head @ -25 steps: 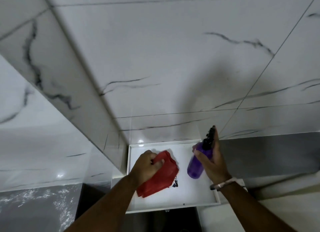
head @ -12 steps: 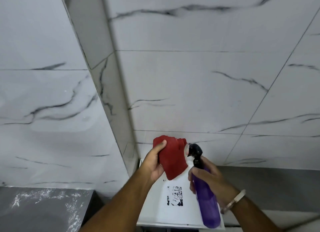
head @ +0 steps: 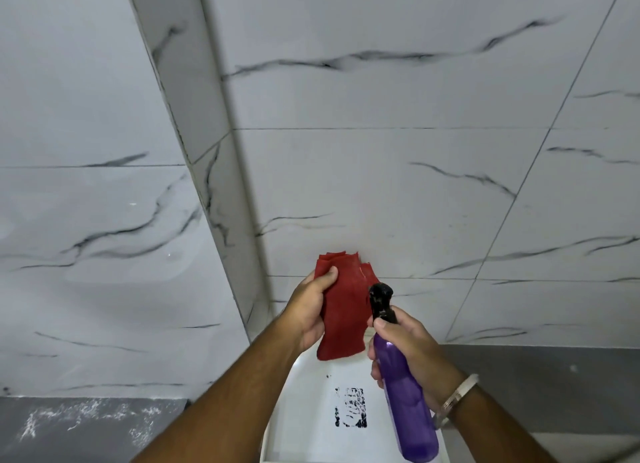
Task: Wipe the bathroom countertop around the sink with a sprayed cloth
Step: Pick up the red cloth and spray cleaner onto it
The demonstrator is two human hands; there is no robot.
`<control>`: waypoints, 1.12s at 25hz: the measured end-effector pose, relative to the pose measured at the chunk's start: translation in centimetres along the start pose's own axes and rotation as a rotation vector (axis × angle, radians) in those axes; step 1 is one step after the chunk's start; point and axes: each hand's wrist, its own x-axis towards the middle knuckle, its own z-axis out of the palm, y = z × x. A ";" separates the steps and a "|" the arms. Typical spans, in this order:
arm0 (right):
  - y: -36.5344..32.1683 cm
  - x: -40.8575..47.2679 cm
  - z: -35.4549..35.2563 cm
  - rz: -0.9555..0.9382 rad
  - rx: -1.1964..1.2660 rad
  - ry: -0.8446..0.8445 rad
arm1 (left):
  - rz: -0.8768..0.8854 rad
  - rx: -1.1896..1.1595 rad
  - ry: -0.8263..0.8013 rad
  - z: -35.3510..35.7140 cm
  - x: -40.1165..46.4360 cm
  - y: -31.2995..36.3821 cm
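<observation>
The step in hand looks like wetting the cloth; no wiping has begun. At lower centre of the frame, the left hand (head: 309,312) pinches a limp red cloth (head: 343,312) upright, thumb across its front. Just beside it, the right hand (head: 410,346) is wrapped around 1 smooth translucent purple spray bottle (head: 408,398), its glossy black nozzle (head: 381,298) apparently aimed at the fabric. Next: squeeze the trigger, then carry the cloth to the grey speckled countertop (head: 79,428), frame's lower left.

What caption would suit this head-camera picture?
Left hand holds up a red cloth while right hand aims a purple spray bottle at it.
</observation>
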 end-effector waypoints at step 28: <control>0.6 -0.5 0.4 -0.055 0.011 0.021 | -0.095 -0.083 0.059 0.2 -1.1 0.9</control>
